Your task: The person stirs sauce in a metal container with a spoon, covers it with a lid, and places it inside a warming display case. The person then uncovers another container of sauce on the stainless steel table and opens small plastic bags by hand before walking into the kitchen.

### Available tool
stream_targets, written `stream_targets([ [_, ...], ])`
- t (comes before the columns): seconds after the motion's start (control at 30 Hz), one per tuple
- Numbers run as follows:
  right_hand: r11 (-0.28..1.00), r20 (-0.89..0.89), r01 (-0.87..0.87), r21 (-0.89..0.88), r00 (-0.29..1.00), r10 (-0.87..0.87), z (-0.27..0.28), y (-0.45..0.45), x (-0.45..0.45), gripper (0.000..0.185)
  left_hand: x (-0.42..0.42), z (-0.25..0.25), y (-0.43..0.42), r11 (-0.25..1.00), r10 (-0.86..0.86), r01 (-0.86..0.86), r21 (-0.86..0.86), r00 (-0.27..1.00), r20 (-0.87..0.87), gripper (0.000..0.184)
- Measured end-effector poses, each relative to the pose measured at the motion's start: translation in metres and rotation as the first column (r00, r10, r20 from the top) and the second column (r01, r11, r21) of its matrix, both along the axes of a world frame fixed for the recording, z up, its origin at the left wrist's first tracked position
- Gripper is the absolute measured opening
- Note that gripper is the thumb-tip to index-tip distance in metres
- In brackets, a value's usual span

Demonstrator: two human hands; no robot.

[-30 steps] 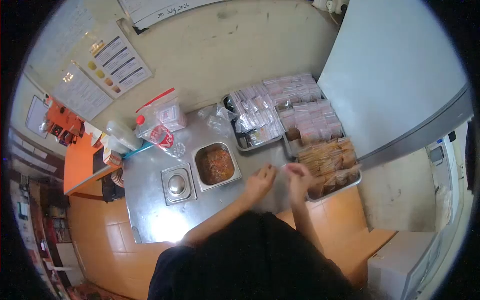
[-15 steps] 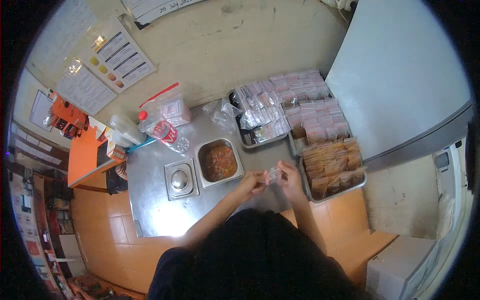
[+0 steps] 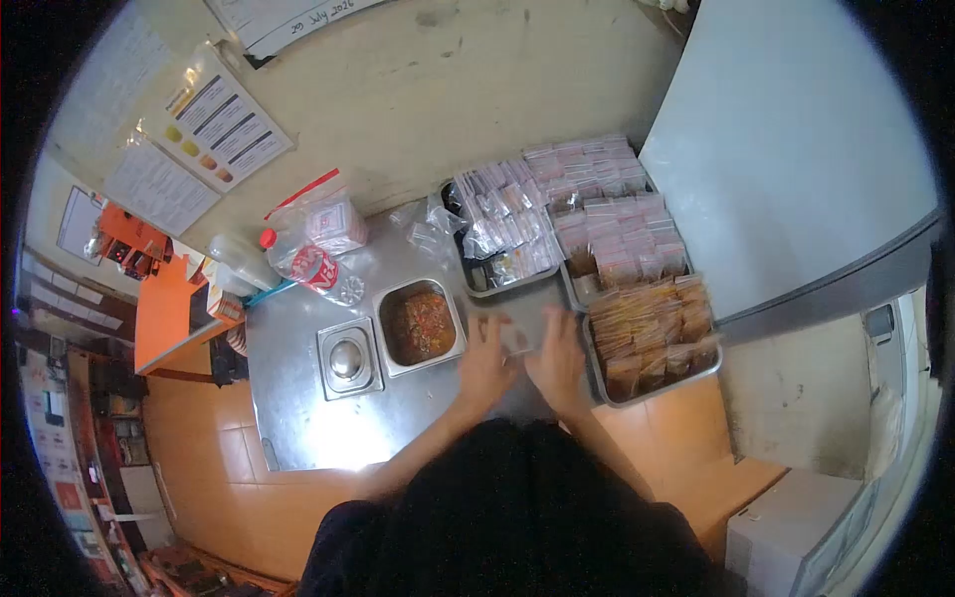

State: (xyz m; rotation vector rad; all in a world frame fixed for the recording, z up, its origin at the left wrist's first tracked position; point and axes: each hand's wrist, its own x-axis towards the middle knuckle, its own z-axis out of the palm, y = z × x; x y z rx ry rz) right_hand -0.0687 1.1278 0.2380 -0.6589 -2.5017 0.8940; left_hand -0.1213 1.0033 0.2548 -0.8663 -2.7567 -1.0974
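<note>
Both hands are over the steel table [image 3: 288, 428], slightly blurred by motion. My left hand [image 3: 485, 363] has its fingers stretched forward, just right of a square steel pan [image 3: 386, 348] of chunky red-orange sauce [image 3: 423, 326]. My right hand [image 3: 557, 363] also has its fingers extended, close to the tray [image 3: 652, 391] of orange-brown filled sachets [image 3: 652, 333]. Between the hands is a small clear plastic bag [image 3: 517, 340], near the fingertips; whether they touch it I cannot make out.
A lidded steel container [image 3: 348, 360] sits left of the sauce pan. Behind stand a red-capped plastic bottle [image 3: 313, 269], a zip bag with a white box [image 3: 336, 224] and loose clear bags [image 3: 430, 231]. Trays of packed sachets [image 3: 507, 224] line the back right, beside a pale panel [image 3: 796, 169].
My hands, earlier pinching the small clear bag together, have moved apart with fingers extended. The bag is now lower between them. The view has shifted slightly.
</note>
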Motion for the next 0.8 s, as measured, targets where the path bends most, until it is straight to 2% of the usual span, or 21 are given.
stream_targets([
  [0.03,0.984,-0.032,0.059,0.166,0.998,-0.055,0.004,0.005,-0.004,0.056,0.008,-0.005,0.001,0.999,-0.02,0.02,-0.033,1.0,-0.016,0.049],
  [0.13,0.958,0.06,-0.188,0.218,0.982,0.179,-0.012,0.004,-0.007,0.054,0.006,-0.018,0.002,0.994,-0.093,0.094,-0.063,0.996,0.015,0.044],
  [0.23,0.953,0.13,-0.226,0.202,0.971,0.203,-0.026,-0.018,-0.001,0.049,-0.02,-0.019,-0.016,0.979,-0.202,0.204,-0.011,0.974,0.1,0.028],
  [0.3,0.991,-0.022,-0.127,-0.033,0.992,0.126,-0.01,-0.029,0.007,0.043,-0.065,-0.019,-0.028,0.991,-0.092,0.085,0.1,0.994,0.062,0.021],
  [0.33,0.987,-0.064,-0.151,-0.048,0.987,0.148,-0.01,-0.029,0.016,0.041,-0.082,0.004,-0.032,0.998,0.022,-0.013,0.061,0.989,-0.145,0.024],
  [0.4,0.982,-0.092,-0.158,-0.1,0.985,0.149,-0.021,-0.029,0.045,0.036,-0.168,-0.039,-0.057,0.976,0.201,-0.15,0.161,0.902,-0.381,0.032],
  [0.43,0.979,-0.086,-0.15,-0.14,0.987,0.139,-0.028,-0.028,0.062,0.034,-0.218,-0.051,-0.072,0.958,0.185,-0.168,0.231,0.981,-0.056,0.042],
  [0.47,0.984,-0.029,-0.111,-0.14,0.994,0.108,-0.039,-0.028,0.083,0.033,-0.222,-0.028,-0.059,0.919,0.288,-0.232,0.318,0.947,-0.142,0.056],
  [0.5,0.986,0.026,-0.084,-0.146,0.996,0.088,-0.05,-0.03,0.107,0.032,-0.251,-0.046,-0.059,0.93,0.319,-0.217,0.297,0.877,-0.358,0.061],
  [0.53,0.986,0.077,-0.069,-0.15,0.994,0.081,-0.056,-0.024,0.128,0.031,-0.275,-0.064,-0.05,0.931,0.35,-0.215,0.295,0.754,-0.556,0.065],
  [0.6,0.951,0.129,0.017,-0.309,0.991,0.024,-0.04,-0.01,0.181,0.028,-0.228,-0.041,-0.005,0.952,0.227,-0.157,0.264,0.939,-0.258,0.057],
  [0.63,0.92,0.153,0.054,-0.387,0.988,0.007,-0.035,-0.004,0.209,0.026,-0.183,-0.027,0.029,0.939,0.089,-0.017,0.344,0.977,-0.192,0.048],
  [0.67,0.911,0.162,0.153,-0.383,0.982,-0.097,-0.047,0.001,0.234,0.025,-0.13,-0.014,0.067,0.897,-0.062,0.114,0.427,0.989,-0.134,0.038],
  [0.7,0.891,0.171,0.252,-0.378,0.965,-0.2,-0.067,0.005,0.261,0.023,-0.077,-0.002,0.105,0.867,-0.155,0.183,0.464,0.983,-0.097,0.024],
  [0.73,0.861,0.182,0.347,-0.372,0.937,-0.299,-0.08,0.011,0.291,0.022,-0.018,0.01,0.139,0.841,-0.244,0.268,0.47,0.963,-0.113,0.019],
  [0.77,0.857,-0.042,0.392,-0.335,0.902,-0.429,-0.068,0.02,0.325,0.019,0.04,0.017,0.168,0.771,-0.391,0.41,0.488,0.909,-0.147,0.014],
  [0.8,0.811,0.001,0.472,-0.347,0.864,-0.503,-0.061,0.029,0.36,0.02,0.1,0.02,0.197,0.689,-0.494,0.521,0.504,0.846,-0.199,0.012],
])
